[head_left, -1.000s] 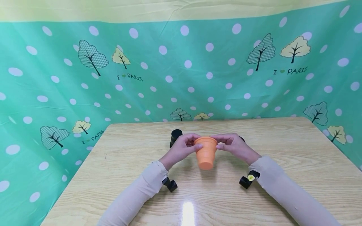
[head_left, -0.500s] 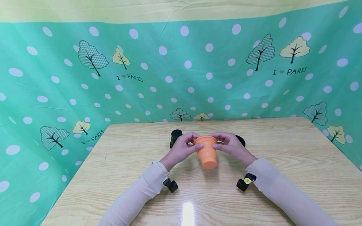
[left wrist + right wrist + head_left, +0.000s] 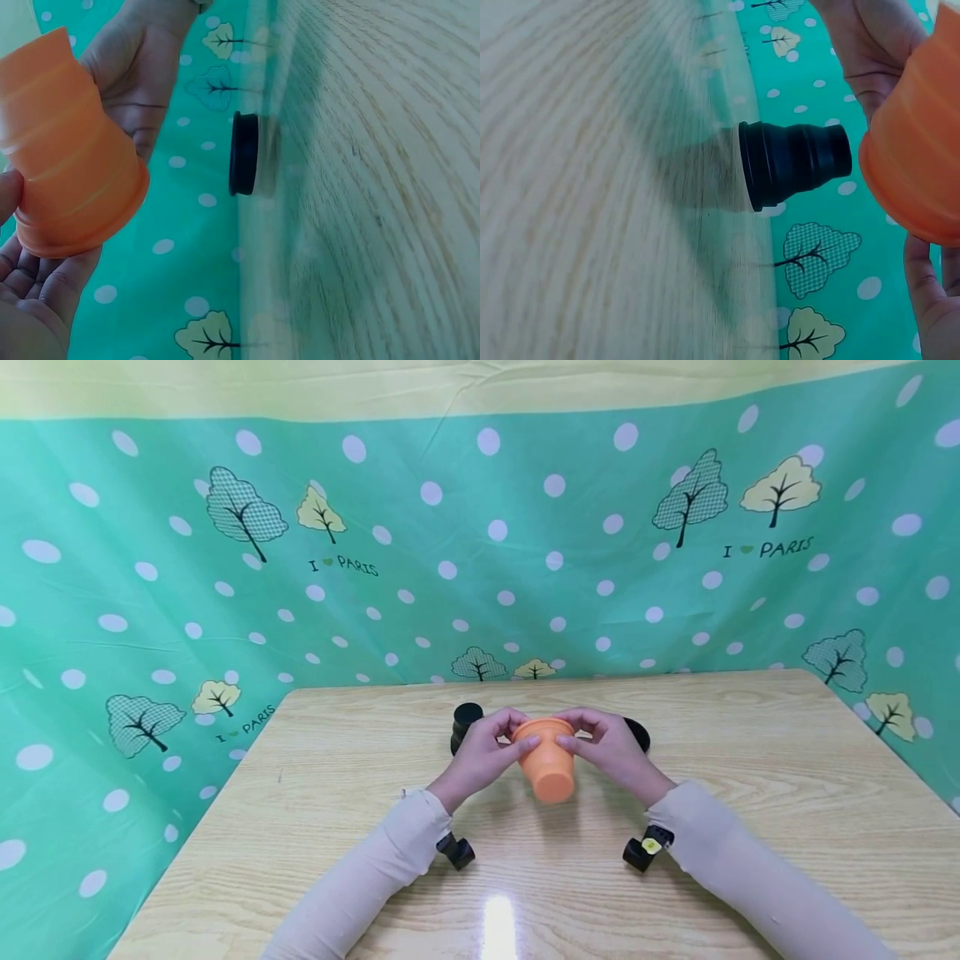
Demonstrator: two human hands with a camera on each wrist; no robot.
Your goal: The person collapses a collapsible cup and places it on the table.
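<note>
An orange cup [image 3: 551, 768] with stepped, ringed walls is held above the middle of the table, its base tilted toward me. My left hand [image 3: 480, 756] pinches the rim from the left, thumb on the outer wall. From the other side my right hand [image 3: 611, 756] pinches the same rim, its thumb also on the front wall. The fingertips behind the rim are partly hidden. Beyond my left hand, a black stepped cup [image 3: 795, 163] stands upside down on its wide rim. A low black round piece [image 3: 245, 154] lies behind my right hand, partly covered in the head view.
The wooden table [image 3: 337, 827] reaches back to a green dotted curtain [image 3: 375, 610]. Small black wrist cameras hang below both sleeves, the left camera [image 3: 460, 853] and the right camera [image 3: 640, 853] close over the tabletop.
The orange cup has tipped so that its base shows more toward me. My right hand has shifted slightly left and its thumb has slid further onto the cup's front. My left hand stays nearly still.
</note>
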